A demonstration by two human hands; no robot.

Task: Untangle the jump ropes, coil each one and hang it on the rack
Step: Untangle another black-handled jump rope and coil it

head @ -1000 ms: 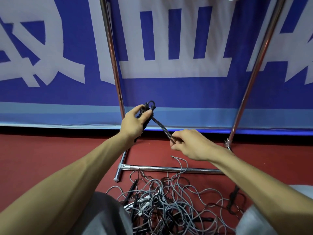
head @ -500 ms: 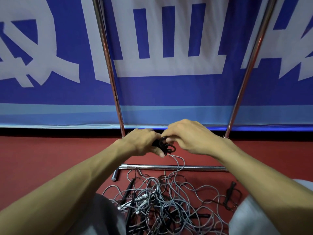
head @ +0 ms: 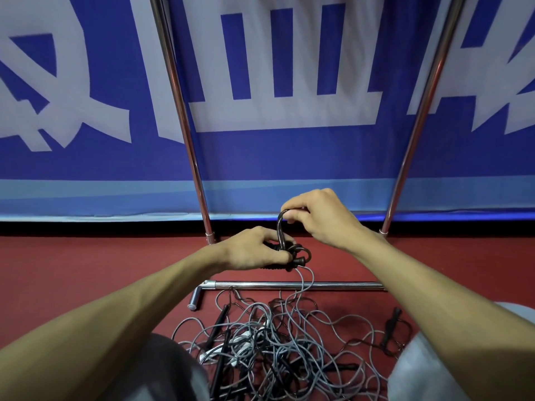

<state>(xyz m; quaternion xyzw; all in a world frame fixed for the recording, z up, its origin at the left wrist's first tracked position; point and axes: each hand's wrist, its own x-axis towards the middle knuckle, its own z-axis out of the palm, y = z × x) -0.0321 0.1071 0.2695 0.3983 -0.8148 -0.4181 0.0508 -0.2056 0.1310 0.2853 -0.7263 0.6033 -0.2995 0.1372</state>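
Together, left hand grips the black handles while right hand pinches a dark rope loop.

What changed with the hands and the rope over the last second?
The left hand dropped lower with the black handle it grips. The right hand, which pinched the rope down to the right, moved in and now pinches a loop above it. The tangled pile and rack stayed put.
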